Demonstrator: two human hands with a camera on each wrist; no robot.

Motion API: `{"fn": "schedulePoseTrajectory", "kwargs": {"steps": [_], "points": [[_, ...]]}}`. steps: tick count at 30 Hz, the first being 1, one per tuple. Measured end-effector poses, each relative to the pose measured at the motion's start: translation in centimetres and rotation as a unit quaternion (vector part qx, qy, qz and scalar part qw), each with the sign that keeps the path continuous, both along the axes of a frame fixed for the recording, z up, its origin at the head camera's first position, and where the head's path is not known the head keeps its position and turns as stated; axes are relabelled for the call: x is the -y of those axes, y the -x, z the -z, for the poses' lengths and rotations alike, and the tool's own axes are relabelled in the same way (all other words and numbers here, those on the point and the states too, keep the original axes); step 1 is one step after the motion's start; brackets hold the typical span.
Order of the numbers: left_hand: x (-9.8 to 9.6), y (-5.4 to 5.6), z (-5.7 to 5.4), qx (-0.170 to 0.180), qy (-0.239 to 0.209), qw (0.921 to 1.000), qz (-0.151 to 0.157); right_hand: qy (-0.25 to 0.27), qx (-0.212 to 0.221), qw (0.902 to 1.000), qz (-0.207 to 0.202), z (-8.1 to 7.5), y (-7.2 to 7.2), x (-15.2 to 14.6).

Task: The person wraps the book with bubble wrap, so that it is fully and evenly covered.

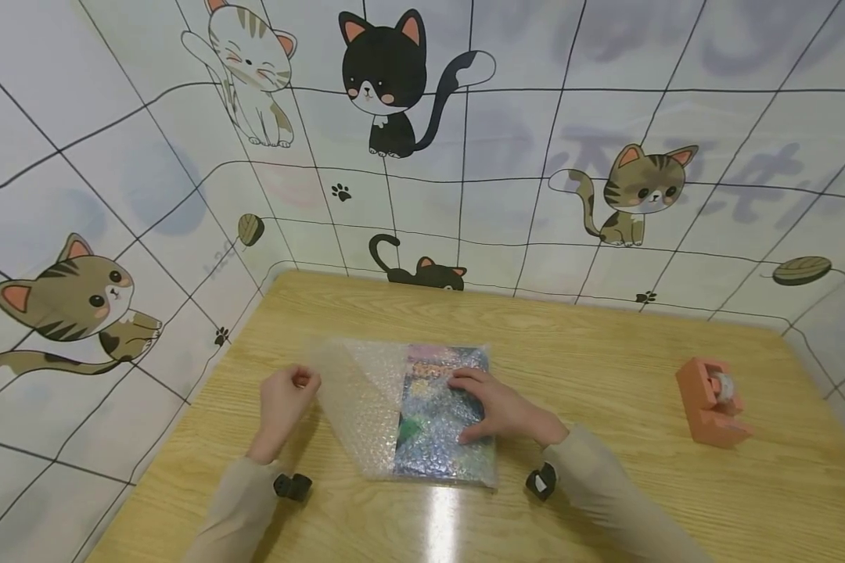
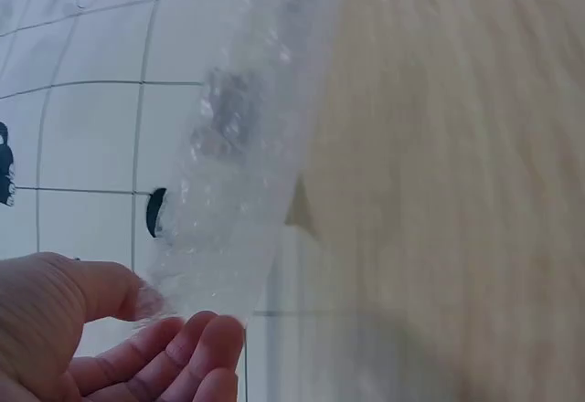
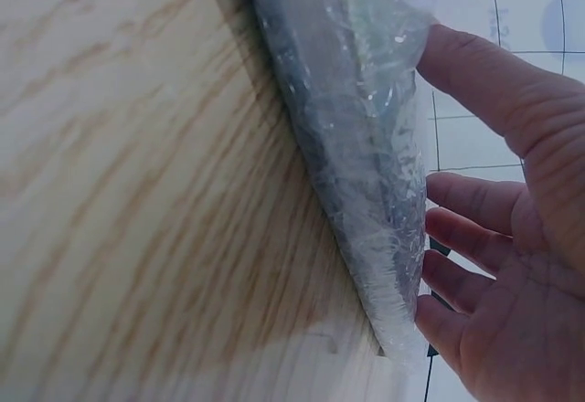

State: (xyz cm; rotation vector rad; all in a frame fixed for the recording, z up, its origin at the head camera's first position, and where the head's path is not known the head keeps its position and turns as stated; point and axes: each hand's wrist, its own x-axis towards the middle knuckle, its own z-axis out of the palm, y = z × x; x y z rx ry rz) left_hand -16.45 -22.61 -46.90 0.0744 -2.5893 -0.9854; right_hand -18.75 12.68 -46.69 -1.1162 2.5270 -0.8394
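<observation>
White sheeting printed with cartoon cats walls in a broad wood-grain counter [image 1: 605, 367], where a person in pale sleeves works on a piece of clear bubble wrap [image 1: 366, 407]. Beneath its bubbles, near the middle of the counter, lies a flat, colourful, book-like item [image 1: 429, 450], blue over most of its face with pink at the far end; the loose part of the wrap extends to its left. The right hand [image 1: 500, 407] spreads wide over the item's right side, thumb and fingertips touching the wrapped surface without gripping it. The left hand [image 1: 287, 403], drawn narrow, pinches the free edge of the wrap, raised off the counter in the left wrist view. A coral tape dispenser [image 1: 707, 422] stands untouched well to the right, a roll of tape [image 1: 724, 387] in its cradle. The step in hand looks to be wrapping, though whether the plastic is a folded sheet or a pouch is hard to tell. The next move seems to call for drawing the loose flap over the item while the right hand steadies it; tape would logically follow.
</observation>
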Motion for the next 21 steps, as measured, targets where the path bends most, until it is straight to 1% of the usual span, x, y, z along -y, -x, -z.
{"fn": "schedulePoseTrajectory", "kwargs": {"steps": [2, 5, 7, 9, 13, 17, 21], "points": [[-0.7, 0.1, -0.6, -0.002, -0.040, 0.9992, 0.008, -0.001, 0.000, 1.0000, 0.001, 0.0, 0.0, -0.1], [-2.2, 0.2, -2.0, -0.002, -0.086, 0.9960, 0.023, 0.000, 0.002, 1.0000, 0.003, 0.1, 0.0, -0.1], [-3.4, 0.2, -3.0, -0.006, -0.098, 0.9944, 0.039, 0.001, 0.004, 1.0000, 0.004, 0.1, 0.0, -0.2], [-4.7, 0.4, -3.8, -0.019, -0.096, 0.9936, 0.057, 0.003, 0.005, 1.0000, 0.003, 0.1, 0.0, -0.2], [-7.3, 1.0, -4.9, -0.033, -0.102, 0.9883, 0.108, 0.007, 0.008, 0.9999, 0.003, 0.0, -0.1, -0.2], [-10.0, 1.7, -5.3, -0.041, -0.104, 0.9812, 0.158, 0.009, 0.008, 0.9999, 0.004, 0.1, 0.0, -0.2], [-12.3, 2.4, -5.2, -0.052, -0.082, 0.9757, 0.196, 0.011, 0.001, 0.9999, 0.004, 0.2, 0.1, -0.1]]}}
